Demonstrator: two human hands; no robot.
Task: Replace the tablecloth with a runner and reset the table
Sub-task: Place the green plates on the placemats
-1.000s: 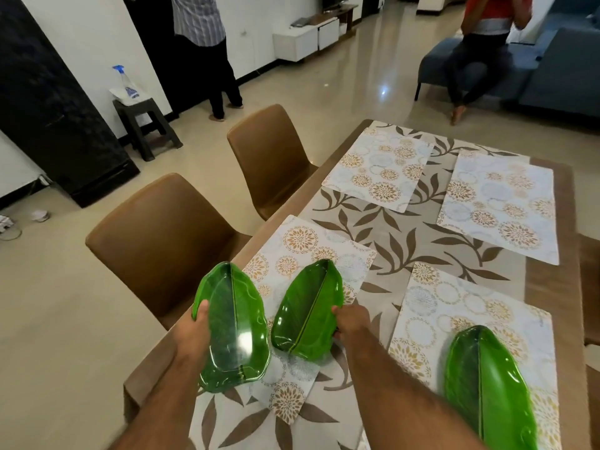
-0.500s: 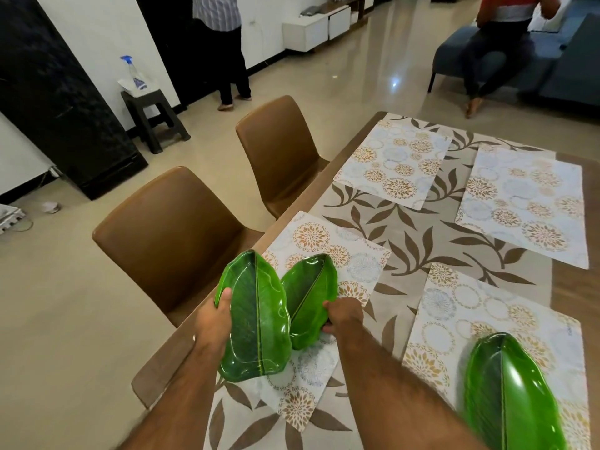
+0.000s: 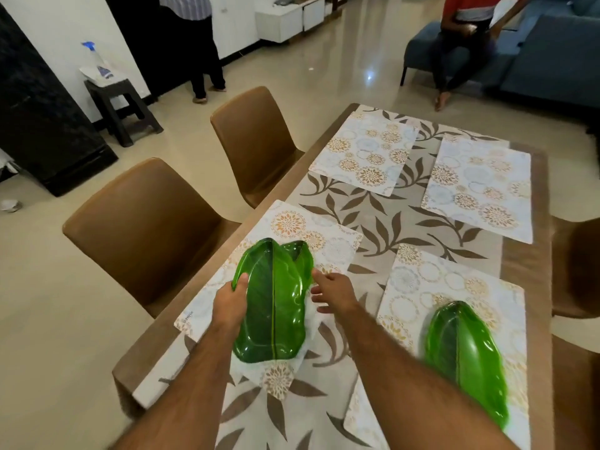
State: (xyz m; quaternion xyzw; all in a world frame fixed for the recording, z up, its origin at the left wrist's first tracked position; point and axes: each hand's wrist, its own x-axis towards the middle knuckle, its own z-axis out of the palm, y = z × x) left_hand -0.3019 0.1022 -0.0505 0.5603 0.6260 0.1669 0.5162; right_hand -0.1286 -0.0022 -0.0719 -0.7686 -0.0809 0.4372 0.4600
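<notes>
My left hand (image 3: 231,303) grips the left rim of a green leaf-shaped plate (image 3: 272,306) held over the near-left floral placemat (image 3: 292,225). A second green leaf plate (image 3: 302,254) lies under it, only its far end showing. Just right of the plates my right hand (image 3: 331,291) hovers with fingers spread, holding nothing. A third green leaf plate (image 3: 467,355) lies on the near-right placemat (image 3: 418,280). The leaf-patterned runner (image 3: 383,219) runs down the wooden table (image 3: 526,267).
Two more floral placemats (image 3: 367,154) (image 3: 480,183) lie bare at the far end. Two brown chairs (image 3: 143,228) (image 3: 253,138) stand along the table's left side, another (image 3: 581,264) at the right. One person stands at the back left; another sits on a blue sofa (image 3: 552,50).
The two plates, held apart a second ago, have come together, the left one now over the right one. My right hand has let go of its plate and opened.
</notes>
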